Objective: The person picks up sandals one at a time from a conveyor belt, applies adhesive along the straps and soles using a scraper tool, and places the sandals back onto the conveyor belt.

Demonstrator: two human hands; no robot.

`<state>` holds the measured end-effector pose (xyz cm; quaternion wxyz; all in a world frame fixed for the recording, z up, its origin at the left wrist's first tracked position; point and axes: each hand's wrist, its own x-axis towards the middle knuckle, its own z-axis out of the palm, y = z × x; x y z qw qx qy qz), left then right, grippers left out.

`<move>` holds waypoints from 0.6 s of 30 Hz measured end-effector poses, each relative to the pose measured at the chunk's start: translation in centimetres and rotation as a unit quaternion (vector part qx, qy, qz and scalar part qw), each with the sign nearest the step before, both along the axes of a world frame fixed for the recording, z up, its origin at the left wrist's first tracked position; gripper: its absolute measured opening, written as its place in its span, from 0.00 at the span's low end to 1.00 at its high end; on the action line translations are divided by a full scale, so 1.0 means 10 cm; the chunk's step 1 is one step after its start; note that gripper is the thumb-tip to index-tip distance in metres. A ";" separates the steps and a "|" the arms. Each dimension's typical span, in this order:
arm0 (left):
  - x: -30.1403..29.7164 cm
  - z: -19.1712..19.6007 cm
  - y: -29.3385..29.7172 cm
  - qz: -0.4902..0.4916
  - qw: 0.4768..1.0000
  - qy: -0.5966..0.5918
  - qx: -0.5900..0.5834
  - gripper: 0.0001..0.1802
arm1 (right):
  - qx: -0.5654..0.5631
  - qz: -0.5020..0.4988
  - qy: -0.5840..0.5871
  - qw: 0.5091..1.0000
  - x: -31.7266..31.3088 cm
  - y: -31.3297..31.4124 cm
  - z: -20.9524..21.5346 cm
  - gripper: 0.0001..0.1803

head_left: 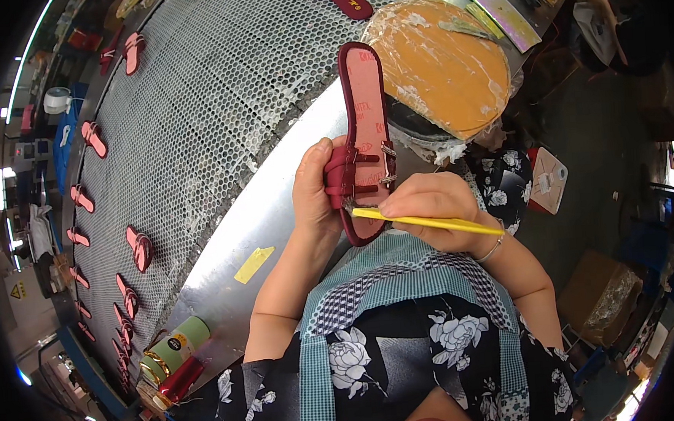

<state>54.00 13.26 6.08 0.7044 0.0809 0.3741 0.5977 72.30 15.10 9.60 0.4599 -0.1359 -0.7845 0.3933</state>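
The dark red slide sandal (364,95) lay in the left hand (313,185), beside the smeared orange disc (444,64); its long axis ran nearly straight outward, heel away, toe toward the apron (401,272). The left fingers, partly hidden, gripped the strapped edge; the right hand (432,205) pinched a yellow-handled brush (440,222), tip at the straps (339,172).

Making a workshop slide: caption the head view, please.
Left hand holding a burgundy sandal, right hand a yellow brush near its straps, beside a mesh surface bearing more sandals.

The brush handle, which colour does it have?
The brush handle is yellow, seen best in the head view.
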 end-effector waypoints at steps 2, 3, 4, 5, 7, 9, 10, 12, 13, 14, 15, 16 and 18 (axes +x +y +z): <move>0.01 0.00 0.01 0.000 1.000 0.003 -0.007 0.22 | -0.047 -0.003 -0.005 0.999 0.04 0.02 -0.03 0.11; 0.01 -0.02 0.00 0.000 1.000 0.003 -0.007 0.22 | -0.094 -0.006 -0.011 0.996 0.04 0.02 -0.04 0.10; 0.00 -0.06 -0.01 -0.010 1.000 0.017 -0.006 0.22 | -0.094 -0.006 -0.011 0.995 0.04 -0.01 -0.04 0.10; -0.01 -0.08 -0.02 -0.019 0.999 0.030 -0.005 0.23 | -0.247 -0.037 0.038 0.968 0.03 -0.06 -0.04 0.10; 0.05 0.03 -0.05 -0.035 0.999 0.016 -0.005 0.23 | -0.390 -0.078 0.091 0.913 0.04 -0.06 -0.07 0.11; 0.10 0.08 -0.05 -0.044 0.999 0.009 -0.010 0.24 | -0.393 -0.090 0.102 0.909 0.05 -0.02 -0.06 0.11; 0.11 0.07 -0.04 -0.045 0.999 0.008 -0.010 0.24 | -0.396 -0.101 0.112 0.906 0.06 -0.01 -0.04 0.11; 0.12 0.05 -0.01 -0.034 0.999 0.011 -0.020 0.24 | -0.384 -0.117 0.121 0.908 0.05 0.00 -0.02 0.10; 0.12 0.04 0.01 -0.034 0.999 0.011 -0.021 0.24 | -0.317 -0.143 0.081 0.934 0.06 0.01 -0.02 0.10; 0.12 0.03 0.03 -0.037 0.999 0.007 -0.021 0.24 | -0.248 -0.167 0.039 0.953 0.08 0.03 -0.02 0.09; 0.12 0.02 0.06 -0.039 0.999 0.003 -0.022 0.24 | -0.139 -0.153 -0.017 0.978 0.12 0.09 0.00 0.10; 0.13 0.00 0.09 -0.038 0.999 0.004 -0.023 0.24 | -0.140 -0.151 -0.017 0.978 0.12 0.11 0.00 0.10; 0.17 -0.03 0.16 -0.032 0.999 -0.011 -0.038 0.28 | 0.033 -0.086 0.004 0.996 0.10 0.14 -0.01 0.13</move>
